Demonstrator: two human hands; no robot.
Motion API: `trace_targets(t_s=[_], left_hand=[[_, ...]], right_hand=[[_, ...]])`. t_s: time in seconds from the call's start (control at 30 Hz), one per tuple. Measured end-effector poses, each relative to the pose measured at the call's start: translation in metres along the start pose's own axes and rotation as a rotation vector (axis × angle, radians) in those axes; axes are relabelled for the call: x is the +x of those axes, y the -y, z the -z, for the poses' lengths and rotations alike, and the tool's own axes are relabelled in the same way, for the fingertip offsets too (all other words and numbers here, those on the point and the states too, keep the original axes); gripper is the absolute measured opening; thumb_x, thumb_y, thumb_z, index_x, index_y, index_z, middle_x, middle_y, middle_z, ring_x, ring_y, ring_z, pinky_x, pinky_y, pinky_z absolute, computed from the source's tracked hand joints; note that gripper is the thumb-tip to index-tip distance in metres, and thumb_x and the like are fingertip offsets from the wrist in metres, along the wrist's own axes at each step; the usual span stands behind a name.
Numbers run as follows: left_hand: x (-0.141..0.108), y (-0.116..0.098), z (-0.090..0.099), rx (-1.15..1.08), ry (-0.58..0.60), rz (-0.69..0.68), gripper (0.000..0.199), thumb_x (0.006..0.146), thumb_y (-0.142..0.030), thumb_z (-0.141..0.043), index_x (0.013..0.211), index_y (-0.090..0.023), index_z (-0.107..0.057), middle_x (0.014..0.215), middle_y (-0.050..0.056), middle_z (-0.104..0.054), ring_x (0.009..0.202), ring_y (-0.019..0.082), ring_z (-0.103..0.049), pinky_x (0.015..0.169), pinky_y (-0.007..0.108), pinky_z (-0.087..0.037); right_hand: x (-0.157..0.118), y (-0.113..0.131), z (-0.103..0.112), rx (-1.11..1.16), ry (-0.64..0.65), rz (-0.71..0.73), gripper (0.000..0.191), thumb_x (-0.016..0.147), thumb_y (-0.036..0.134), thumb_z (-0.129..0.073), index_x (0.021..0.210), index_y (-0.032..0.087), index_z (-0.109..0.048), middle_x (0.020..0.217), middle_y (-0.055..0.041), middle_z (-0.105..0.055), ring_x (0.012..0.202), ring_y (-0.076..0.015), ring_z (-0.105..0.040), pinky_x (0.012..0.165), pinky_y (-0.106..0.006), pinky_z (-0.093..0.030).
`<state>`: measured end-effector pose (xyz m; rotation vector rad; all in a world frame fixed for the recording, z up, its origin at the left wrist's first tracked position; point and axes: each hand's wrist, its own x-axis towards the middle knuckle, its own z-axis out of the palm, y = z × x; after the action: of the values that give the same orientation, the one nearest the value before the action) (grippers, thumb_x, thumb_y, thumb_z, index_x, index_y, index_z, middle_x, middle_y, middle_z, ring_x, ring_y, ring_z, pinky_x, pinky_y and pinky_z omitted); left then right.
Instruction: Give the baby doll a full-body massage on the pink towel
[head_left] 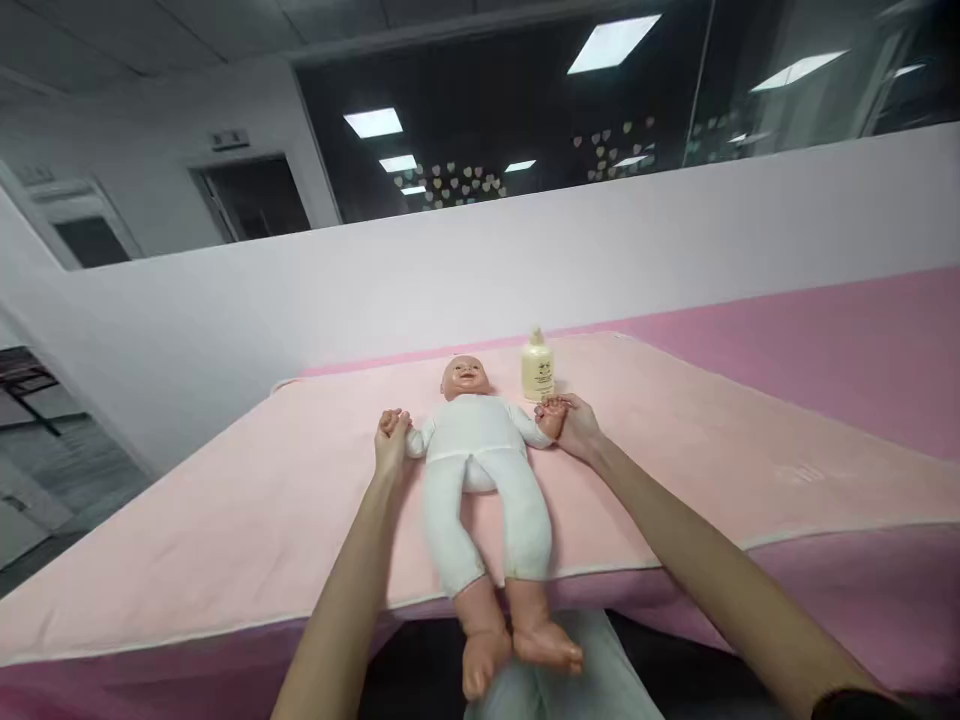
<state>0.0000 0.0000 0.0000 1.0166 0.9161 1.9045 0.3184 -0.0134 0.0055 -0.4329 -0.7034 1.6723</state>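
A baby doll (480, 428) with a white cloth body lies on its back on a pale pink towel (300, 510). Its head points away from me, and its bare feet hang over the near edge. At the doll's arm on the left, my left hand (391, 440) is closed around the doll's hand. On the other side, my right hand (579, 428) grips the doll's other hand, whose small fingers show at my fingertips. Both doll arms are spread outward. Just beyond my right hand stands a pale yellow pump bottle (538, 368), upright and beside the doll's head.
A darker pink cover (825, 350) lies under the towel and shows at the back and right. Behind it rises a white wall (480, 270) with a dark window (510, 120) above. My legs (585, 665) are below the near edge.
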Motion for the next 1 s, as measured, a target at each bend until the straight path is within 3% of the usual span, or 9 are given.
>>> trace_targets(t_s=[0.2,0.47,0.57,0.7,0.8,1.0], left_hand=[[-0.001,-0.006,-0.001,0.081,-0.045,0.003,0.035,0.059,-0.034,-0.074,0.083,-0.017,-0.055,0.074,-0.002,-0.054,0.065,0.007,-0.053,0.064,0.02,-0.043],[-0.008,-0.015,-0.004,0.187,-0.081,0.037,0.031,0.064,-0.033,-0.069,0.087,-0.016,-0.056,0.081,0.002,-0.058,0.074,0.011,-0.057,0.072,0.025,-0.046],[-0.012,-0.018,-0.005,0.295,-0.145,0.011,0.034,0.063,-0.032,-0.071,0.09,-0.017,-0.055,0.09,0.004,-0.057,0.084,0.013,-0.058,0.076,0.026,-0.046],[-0.015,-0.02,-0.001,0.483,-0.172,-0.017,0.048,0.056,-0.032,-0.077,0.093,-0.021,-0.05,0.091,0.002,-0.055,0.089,0.016,-0.057,0.077,0.03,-0.048],[-0.012,-0.016,0.005,0.554,-0.199,-0.026,0.056,0.053,-0.033,-0.079,0.097,-0.023,-0.046,0.094,0.002,-0.053,0.092,0.018,-0.056,0.079,0.034,-0.049],[-0.006,-0.019,0.015,0.584,-0.535,-0.027,0.082,0.054,-0.032,-0.079,0.119,-0.022,-0.031,0.114,0.008,-0.048,0.105,0.019,-0.053,0.093,0.035,-0.043]], right_hand=[[0.003,-0.002,0.001,-0.072,0.044,-0.011,0.011,0.072,0.026,-0.054,0.065,0.018,-0.057,0.061,-0.0012,-0.053,0.062,-0.0128,-0.051,0.065,-0.025,-0.045],[0.005,-0.006,0.002,-0.15,0.037,-0.015,0.023,0.074,0.033,-0.059,0.058,0.019,-0.05,0.057,0.0016,-0.05,0.059,-0.011,-0.05,0.063,-0.022,-0.044],[0.01,-0.011,0.003,-0.145,-0.048,0.035,0.032,0.076,0.045,-0.059,0.058,0.02,-0.049,0.054,0.0029,-0.048,0.054,-0.0101,-0.048,0.059,-0.021,-0.044],[0.014,-0.015,0.002,-0.196,-0.235,0.094,0.054,0.076,0.072,-0.039,0.066,0.021,-0.053,0.055,0.0006,-0.053,0.051,-0.0123,-0.051,0.055,-0.025,-0.046],[0.015,-0.015,0.002,-0.244,-0.331,0.134,0.063,0.074,0.078,-0.03,0.073,0.021,-0.056,0.057,-0.0014,-0.057,0.053,-0.0145,-0.055,0.058,-0.028,-0.048],[0.014,-0.01,0.014,-0.667,-0.517,0.351,0.065,0.073,0.078,-0.032,0.072,0.019,-0.061,0.079,-0.0086,-0.068,0.076,-0.0196,-0.064,0.069,-0.028,-0.048]])
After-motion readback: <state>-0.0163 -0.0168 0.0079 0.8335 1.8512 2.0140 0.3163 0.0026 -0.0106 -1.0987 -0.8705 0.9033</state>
